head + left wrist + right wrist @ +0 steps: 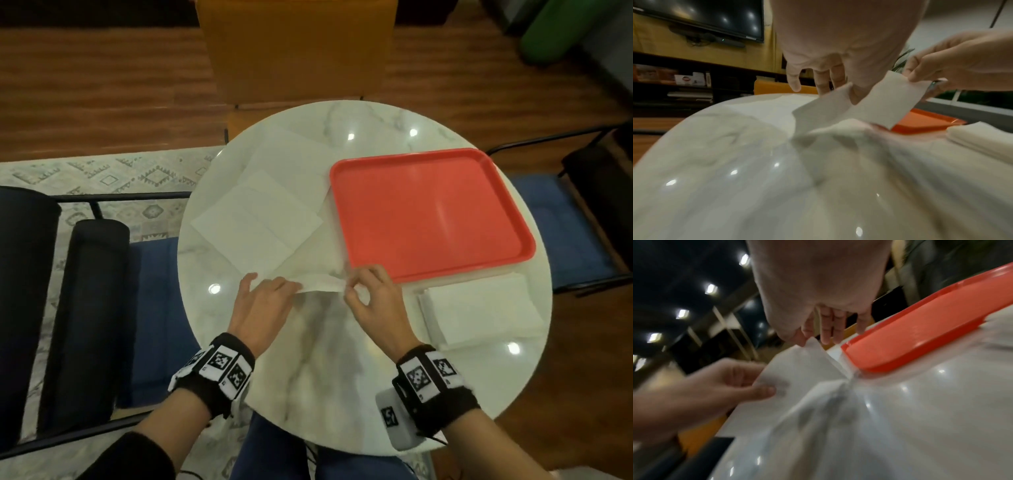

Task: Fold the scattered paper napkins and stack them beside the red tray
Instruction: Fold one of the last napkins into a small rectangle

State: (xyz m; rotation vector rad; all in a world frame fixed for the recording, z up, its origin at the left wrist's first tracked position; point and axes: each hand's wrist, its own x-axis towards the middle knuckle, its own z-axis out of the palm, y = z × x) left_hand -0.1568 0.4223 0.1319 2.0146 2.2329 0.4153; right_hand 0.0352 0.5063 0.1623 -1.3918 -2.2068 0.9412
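A white paper napkin (320, 283) is lifted off the round marble table (335, 370) between both hands, its far part still draped on the top. My left hand (270, 291) pinches its left edge; my right hand (356, 291) pinches the right corner between thumb and forefinger. The left wrist view shows the held napkin (875, 105) bent upward. The red tray (431, 212) lies at the right. A stack of folded napkins (479, 311) sits just in front of the tray. Two unfolded napkins (260, 222) lie spread at the left of the tray.
An orange chair (294, 51) stands beyond the table. Blue-cushioned seats with black frames flank it, one on the left (154, 308) and one on the right (561, 233). The table's rim (191, 342) is close to my left wrist.
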